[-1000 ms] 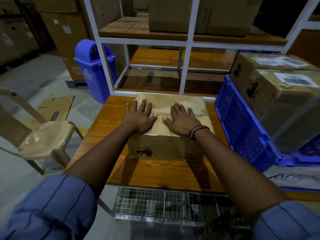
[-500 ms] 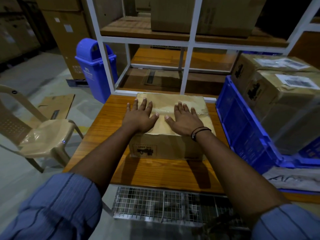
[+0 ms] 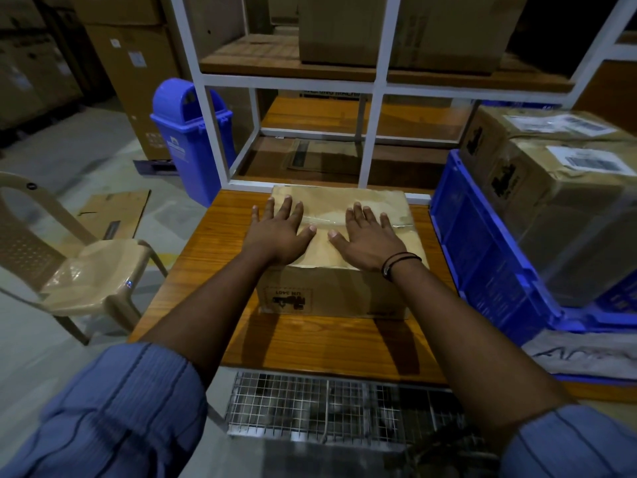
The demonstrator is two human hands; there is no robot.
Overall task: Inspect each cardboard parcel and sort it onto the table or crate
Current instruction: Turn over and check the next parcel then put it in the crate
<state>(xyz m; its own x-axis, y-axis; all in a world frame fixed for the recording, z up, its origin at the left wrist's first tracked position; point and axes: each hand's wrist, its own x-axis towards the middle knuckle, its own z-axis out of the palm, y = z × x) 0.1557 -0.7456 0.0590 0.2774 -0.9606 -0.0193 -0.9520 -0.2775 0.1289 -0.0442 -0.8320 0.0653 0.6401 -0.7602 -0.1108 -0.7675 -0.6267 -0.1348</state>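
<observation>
Pressing flat on the cardboard parcel (image 3: 344,294) are the left grip (image 3: 277,236) and right grip (image 3: 370,241) — both released, fingers straight and spread on the taped top, thumbs pointing at each other, grasping nothing. Parcel sits on the wooden table (image 3: 310,343), toward its far edge, printed mark on the near face upside down. Blue crate (image 3: 482,257) just right of the table — two labelled boxes (image 3: 568,201) inside it.

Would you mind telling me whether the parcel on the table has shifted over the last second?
No. The cardboard parcel sits where it was, its far edge still beside the base of the white rack frame.
</observation>
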